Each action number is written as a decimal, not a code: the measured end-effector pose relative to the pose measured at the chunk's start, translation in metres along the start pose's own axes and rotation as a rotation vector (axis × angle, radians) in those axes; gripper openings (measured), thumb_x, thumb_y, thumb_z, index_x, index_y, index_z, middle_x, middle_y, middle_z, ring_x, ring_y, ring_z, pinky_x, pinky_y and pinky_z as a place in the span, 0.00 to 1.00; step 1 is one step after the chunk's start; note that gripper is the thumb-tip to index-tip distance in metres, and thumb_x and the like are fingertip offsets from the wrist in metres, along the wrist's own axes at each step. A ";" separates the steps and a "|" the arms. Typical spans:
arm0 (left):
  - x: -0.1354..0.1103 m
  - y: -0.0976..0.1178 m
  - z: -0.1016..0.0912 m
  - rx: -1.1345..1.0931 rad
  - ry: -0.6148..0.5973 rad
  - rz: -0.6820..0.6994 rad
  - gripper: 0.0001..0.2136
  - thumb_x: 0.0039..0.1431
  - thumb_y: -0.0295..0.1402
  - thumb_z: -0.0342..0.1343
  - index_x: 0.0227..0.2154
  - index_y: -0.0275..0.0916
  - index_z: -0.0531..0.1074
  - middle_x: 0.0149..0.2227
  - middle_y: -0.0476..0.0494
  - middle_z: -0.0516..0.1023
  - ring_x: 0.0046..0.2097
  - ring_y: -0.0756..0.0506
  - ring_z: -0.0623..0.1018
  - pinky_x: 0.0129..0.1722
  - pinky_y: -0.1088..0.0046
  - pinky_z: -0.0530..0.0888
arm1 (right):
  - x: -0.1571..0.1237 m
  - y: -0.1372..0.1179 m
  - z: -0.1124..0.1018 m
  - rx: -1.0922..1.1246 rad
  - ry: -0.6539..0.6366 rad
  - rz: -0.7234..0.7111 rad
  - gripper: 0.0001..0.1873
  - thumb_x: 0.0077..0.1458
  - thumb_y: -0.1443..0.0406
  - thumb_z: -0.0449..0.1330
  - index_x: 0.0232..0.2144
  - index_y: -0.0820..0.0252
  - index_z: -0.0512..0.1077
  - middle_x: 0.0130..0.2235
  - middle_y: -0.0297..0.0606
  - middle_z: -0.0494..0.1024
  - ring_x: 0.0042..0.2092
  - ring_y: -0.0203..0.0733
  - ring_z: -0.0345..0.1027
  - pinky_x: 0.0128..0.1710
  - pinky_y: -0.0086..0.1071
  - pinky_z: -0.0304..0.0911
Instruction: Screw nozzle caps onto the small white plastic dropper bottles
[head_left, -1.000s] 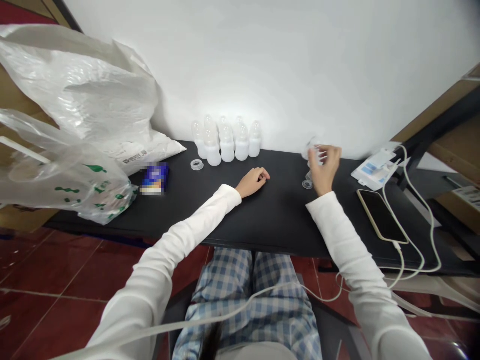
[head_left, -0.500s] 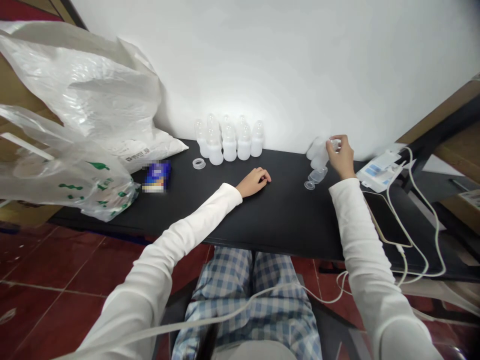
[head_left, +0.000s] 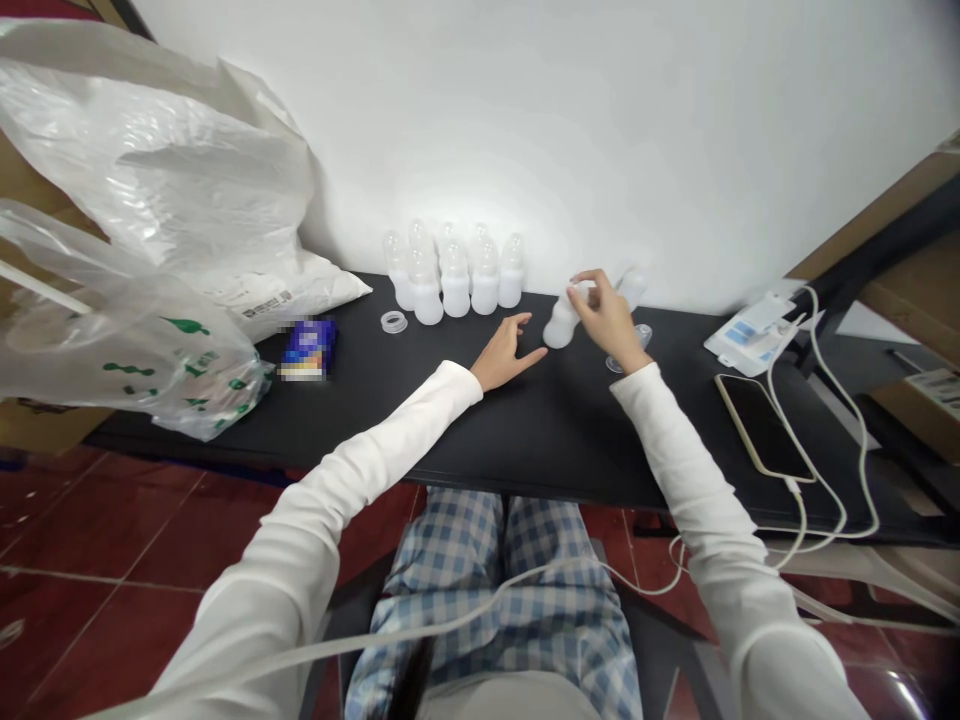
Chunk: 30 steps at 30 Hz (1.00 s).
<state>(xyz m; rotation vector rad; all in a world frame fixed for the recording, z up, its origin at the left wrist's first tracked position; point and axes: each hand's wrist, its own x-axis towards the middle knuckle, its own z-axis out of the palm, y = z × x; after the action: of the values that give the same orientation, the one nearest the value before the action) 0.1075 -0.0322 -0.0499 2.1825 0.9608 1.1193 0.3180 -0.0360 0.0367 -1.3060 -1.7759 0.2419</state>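
My right hand (head_left: 606, 315) grips a white baby bottle (head_left: 561, 322) near its upper end, tilted a little above the black table. To its left, my left hand (head_left: 504, 354) is open, thumb and fingers spread toward that bottle but apart from it. Several white baby bottles with clear domed caps (head_left: 454, 280) stand upright in a group by the wall. A clear ring-shaped piece (head_left: 393, 322) lies in front of them. Behind my right hand is another translucent bottle-like piece (head_left: 634, 285), partly hidden. Clear small parts (head_left: 641, 336) lie beside my right wrist.
White plastic bags (head_left: 217, 190) fill the left end of the black table (head_left: 540, 430), with a blue packet (head_left: 309, 350) beside them. At right lie a phone (head_left: 763, 428) on a white cable and a white-and-blue package (head_left: 754, 335). A cable also crosses my lap.
My right hand has moved left, bringing a bottle away from the right-hand cluster. My left hand has opened, its thumb and fingers now spread.
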 end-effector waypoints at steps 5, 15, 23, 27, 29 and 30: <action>0.002 -0.007 0.003 -0.124 0.035 0.046 0.39 0.60 0.47 0.63 0.64 0.38 0.47 0.62 0.23 0.69 0.61 0.35 0.76 0.59 0.53 0.74 | -0.020 -0.042 0.030 0.223 -0.070 0.003 0.25 0.62 0.40 0.55 0.47 0.52 0.69 0.34 0.35 0.80 0.36 0.43 0.76 0.42 0.39 0.73; 0.002 -0.006 -0.034 0.240 0.100 0.133 0.29 0.62 0.38 0.62 0.65 0.44 0.64 0.55 0.37 0.74 0.56 0.38 0.76 0.58 0.54 0.73 | -0.030 0.004 0.048 0.418 0.094 0.022 0.24 0.59 0.41 0.61 0.43 0.51 0.71 0.50 0.41 0.76 0.44 0.42 0.73 0.42 0.38 0.75; 0.006 -0.022 -0.070 0.443 0.018 0.386 0.26 0.66 0.39 0.58 0.66 0.46 0.67 0.52 0.37 0.73 0.54 0.39 0.77 0.54 0.59 0.76 | -0.039 0.014 0.044 0.562 -0.072 0.039 0.24 0.52 0.45 0.70 0.43 0.51 0.74 0.48 0.38 0.79 0.50 0.44 0.75 0.53 0.41 0.74; 0.002 -0.017 -0.077 0.365 -0.025 0.348 0.29 0.64 0.47 0.61 0.65 0.45 0.68 0.53 0.38 0.78 0.53 0.40 0.79 0.52 0.62 0.78 | -0.041 0.011 0.040 0.578 -0.115 0.022 0.22 0.50 0.47 0.72 0.39 0.52 0.75 0.47 0.39 0.80 0.49 0.45 0.76 0.54 0.44 0.73; 0.001 -0.013 -0.077 0.265 -0.045 0.284 0.28 0.62 0.50 0.61 0.61 0.43 0.72 0.54 0.38 0.79 0.54 0.40 0.80 0.54 0.61 0.77 | -0.042 0.008 0.037 0.575 -0.122 0.001 0.20 0.50 0.48 0.72 0.36 0.53 0.74 0.47 0.39 0.80 0.50 0.45 0.76 0.54 0.44 0.73; 0.000 -0.012 -0.076 0.207 -0.052 0.244 0.27 0.61 0.50 0.62 0.59 0.42 0.74 0.54 0.39 0.80 0.54 0.40 0.80 0.55 0.60 0.77 | -0.042 0.007 0.036 0.571 -0.123 -0.011 0.19 0.51 0.49 0.72 0.34 0.54 0.73 0.47 0.40 0.80 0.50 0.46 0.76 0.54 0.45 0.73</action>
<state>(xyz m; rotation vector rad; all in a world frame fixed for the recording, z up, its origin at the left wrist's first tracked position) 0.0397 -0.0158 -0.0175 2.5389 0.8359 1.1051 0.2979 -0.0569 -0.0115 -0.8813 -1.6433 0.7741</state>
